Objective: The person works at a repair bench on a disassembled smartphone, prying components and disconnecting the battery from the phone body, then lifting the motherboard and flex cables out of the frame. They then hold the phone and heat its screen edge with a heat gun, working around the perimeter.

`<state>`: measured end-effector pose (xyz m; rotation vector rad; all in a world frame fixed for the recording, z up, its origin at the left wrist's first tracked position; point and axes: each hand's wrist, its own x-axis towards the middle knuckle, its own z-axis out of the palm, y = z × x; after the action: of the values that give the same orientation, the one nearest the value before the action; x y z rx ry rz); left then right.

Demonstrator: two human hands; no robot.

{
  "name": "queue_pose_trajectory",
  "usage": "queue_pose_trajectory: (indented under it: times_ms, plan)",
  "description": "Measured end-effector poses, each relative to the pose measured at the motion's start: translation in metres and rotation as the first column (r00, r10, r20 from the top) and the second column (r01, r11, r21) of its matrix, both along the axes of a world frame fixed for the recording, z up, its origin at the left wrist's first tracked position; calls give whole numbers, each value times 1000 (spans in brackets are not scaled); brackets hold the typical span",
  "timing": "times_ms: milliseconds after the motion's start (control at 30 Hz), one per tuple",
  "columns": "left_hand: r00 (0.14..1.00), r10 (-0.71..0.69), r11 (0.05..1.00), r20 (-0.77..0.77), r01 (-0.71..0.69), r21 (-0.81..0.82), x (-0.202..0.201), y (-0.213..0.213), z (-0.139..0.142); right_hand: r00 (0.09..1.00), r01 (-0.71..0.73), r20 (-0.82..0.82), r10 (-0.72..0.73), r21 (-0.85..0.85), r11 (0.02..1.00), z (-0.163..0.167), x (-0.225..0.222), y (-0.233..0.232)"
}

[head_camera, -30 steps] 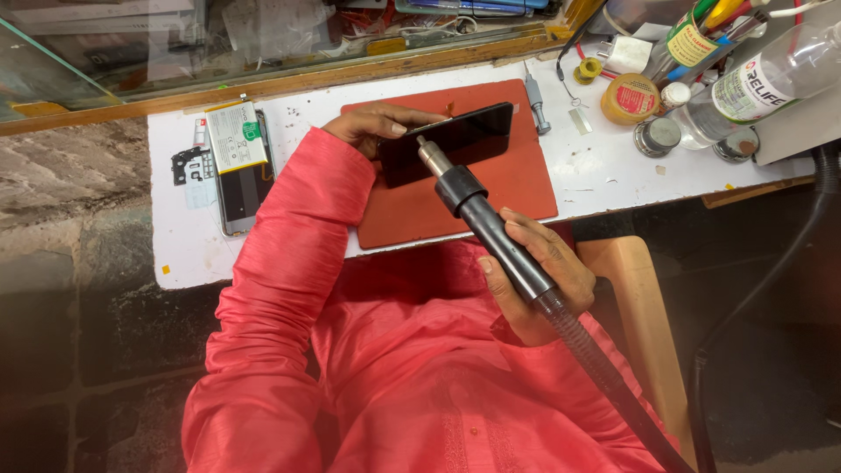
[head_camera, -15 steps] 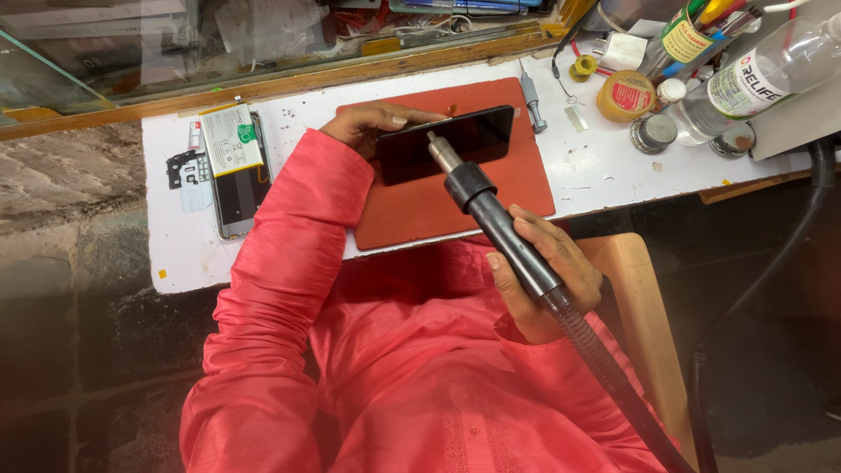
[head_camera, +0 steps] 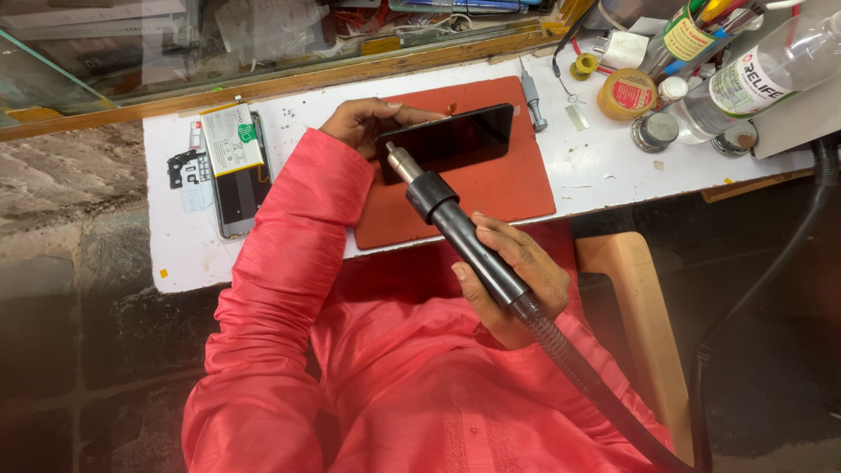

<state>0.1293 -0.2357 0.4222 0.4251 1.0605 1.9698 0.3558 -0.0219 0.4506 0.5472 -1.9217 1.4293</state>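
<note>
My left hand (head_camera: 363,122) grips the left end of a black smartphone (head_camera: 455,140), holding it tilted over a red work mat (head_camera: 508,188). My right hand (head_camera: 517,271) is wrapped around the black handle of a hot air gun (head_camera: 460,232). Its metal nozzle points at the phone's lower left corner, close to my left fingers. A ribbed black hose runs from the handle down to the lower right. My red sleeve covers the left arm.
A dismantled phone with a battery (head_camera: 235,166) lies at the left of the white bench (head_camera: 596,171). Small tins (head_camera: 628,93), a clear bottle (head_camera: 753,74), a cup of tools (head_camera: 688,31) and a grey screwdriver (head_camera: 533,89) sit at the right. A wooden stool edge (head_camera: 644,307) is below.
The hot air gun's nozzle has shifted slightly left along the phone toward its lower left corner. Both hands keep their grips.
</note>
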Motion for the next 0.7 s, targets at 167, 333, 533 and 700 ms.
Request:
queue_pose_trajectory:
  times_ms: [167,333,533,700]
  plan:
    - [999,32,999,12,-32,10,3,-1,-2,999,47,12,-47,-5,999,1,2,4]
    - [1000,19,998,15,-20,55,3,0,-1,997,78,23,-78,-2,997,2,2,11]
    - [1000,23,999,-3,-23,34,6,0,2,994,104,24,-104,14,995,1,3,21]
    - [998,35,998,48,-38,54,9,1,3,990,133,40,-132,-28,991,-2,3,28]
